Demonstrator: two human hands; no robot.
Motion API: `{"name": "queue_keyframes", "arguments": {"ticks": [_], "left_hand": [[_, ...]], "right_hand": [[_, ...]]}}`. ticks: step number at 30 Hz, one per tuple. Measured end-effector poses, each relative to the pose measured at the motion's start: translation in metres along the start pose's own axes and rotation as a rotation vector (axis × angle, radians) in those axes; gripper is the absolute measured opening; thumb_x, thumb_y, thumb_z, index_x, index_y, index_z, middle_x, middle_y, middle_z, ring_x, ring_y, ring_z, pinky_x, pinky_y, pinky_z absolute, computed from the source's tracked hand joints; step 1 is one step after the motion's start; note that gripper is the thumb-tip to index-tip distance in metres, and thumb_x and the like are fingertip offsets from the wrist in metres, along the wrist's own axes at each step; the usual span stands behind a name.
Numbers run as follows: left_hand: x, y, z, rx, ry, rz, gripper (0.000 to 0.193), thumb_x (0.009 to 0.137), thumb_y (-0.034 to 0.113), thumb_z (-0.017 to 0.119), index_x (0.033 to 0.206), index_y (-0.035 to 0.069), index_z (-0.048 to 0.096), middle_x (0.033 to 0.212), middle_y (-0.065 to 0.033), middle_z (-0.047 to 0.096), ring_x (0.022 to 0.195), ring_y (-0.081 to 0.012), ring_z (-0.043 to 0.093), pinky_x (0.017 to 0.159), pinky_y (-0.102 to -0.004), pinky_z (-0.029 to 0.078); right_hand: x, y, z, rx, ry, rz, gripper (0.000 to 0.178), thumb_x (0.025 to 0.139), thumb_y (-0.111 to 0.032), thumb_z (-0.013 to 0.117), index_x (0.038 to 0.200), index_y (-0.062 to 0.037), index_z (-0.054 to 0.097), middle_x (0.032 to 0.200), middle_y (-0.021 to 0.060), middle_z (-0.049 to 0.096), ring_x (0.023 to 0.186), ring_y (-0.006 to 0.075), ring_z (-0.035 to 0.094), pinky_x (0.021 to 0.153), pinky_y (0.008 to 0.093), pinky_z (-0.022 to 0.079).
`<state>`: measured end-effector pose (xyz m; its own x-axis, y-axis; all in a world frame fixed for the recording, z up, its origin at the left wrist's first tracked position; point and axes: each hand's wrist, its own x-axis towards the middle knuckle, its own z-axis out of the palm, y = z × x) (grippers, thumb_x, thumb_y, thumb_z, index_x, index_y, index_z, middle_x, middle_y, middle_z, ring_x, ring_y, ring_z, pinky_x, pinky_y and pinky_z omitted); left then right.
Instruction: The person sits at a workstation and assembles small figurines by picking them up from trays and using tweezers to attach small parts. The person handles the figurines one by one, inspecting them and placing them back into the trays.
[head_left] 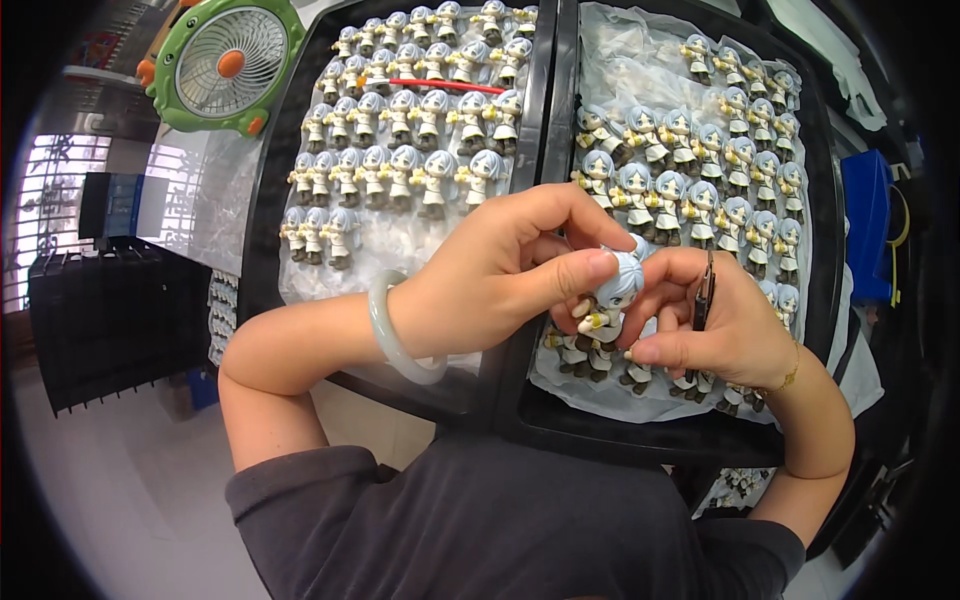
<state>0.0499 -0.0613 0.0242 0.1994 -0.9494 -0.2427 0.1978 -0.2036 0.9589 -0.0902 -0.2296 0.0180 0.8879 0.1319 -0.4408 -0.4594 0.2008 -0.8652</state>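
Over the right-hand tray, my left hand [535,255] is closed on a small figurine [606,312] with pale blue hair, a white outfit and dark feet. Its thumb and forefinger pinch the hair. My right hand [712,325] is curled close beside the figurine, its fingertips next to the figurine's side. A slim dark tool [704,292] with a metallic sheen sticks up between the right fingers; its lower end is hidden in the hand. Whether the right thumb and fingertips also grip a tiny part, I cannot tell.
Rows of like figurines [402,172] stand in the left black tray [268,190], with a red stick [445,86] lying across them. More figurines [700,205] fill the lined right tray [823,180]. A green fan [228,62] stands far left, a blue box [868,225] at the right.
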Motion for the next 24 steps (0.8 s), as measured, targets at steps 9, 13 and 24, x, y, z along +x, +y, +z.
{"name": "queue_keyframes", "arguments": {"ticks": [9, 13, 24], "left_hand": [[-0.002, -0.006, 0.007, -0.186, -0.085, -0.036, 0.035, 0.086, 0.019, 0.058, 0.111, -0.001, 0.044, 0.095, -0.0083, 0.057, 0.078, -0.0104, 0.058, 0.064, -0.0226, 0.048], [-0.004, -0.011, 0.005, -0.209, -0.154, 0.053, 0.041, 0.083, 0.02, 0.063, 0.112, -0.001, 0.043, 0.1, -0.0083, 0.055, 0.082, -0.0102, 0.056, 0.065, -0.0235, 0.048], [0.001, -0.02, 0.008, 0.853, -0.044, 0.628, 0.08, 0.053, 0.001, 0.077, 0.124, 0.003, 0.039, 0.098, -0.0137, 0.05, 0.084, -0.03, 0.053, 0.07, -0.0338, 0.045]], "right_hand": [[0.004, 0.013, 0.001, -0.025, 0.006, -0.069, 0.031, 0.071, -0.008, 0.073, 0.096, 0.0003, 0.056, 0.075, 0.0, 0.059, 0.058, 0.0026, 0.051, 0.052, 0.0169, 0.039], [0.004, 0.012, 0.0, -0.051, -0.017, -0.084, 0.03, 0.072, -0.008, 0.072, 0.096, 0.0, 0.056, 0.075, -0.0002, 0.059, 0.061, 0.0029, 0.052, 0.055, 0.0177, 0.04], [0.003, 0.012, 0.0, -0.015, 0.021, -0.101, 0.026, 0.074, -0.009, 0.071, 0.094, -0.0002, 0.057, 0.072, -0.0007, 0.058, 0.059, 0.0016, 0.049, 0.052, 0.0162, 0.037]]}}
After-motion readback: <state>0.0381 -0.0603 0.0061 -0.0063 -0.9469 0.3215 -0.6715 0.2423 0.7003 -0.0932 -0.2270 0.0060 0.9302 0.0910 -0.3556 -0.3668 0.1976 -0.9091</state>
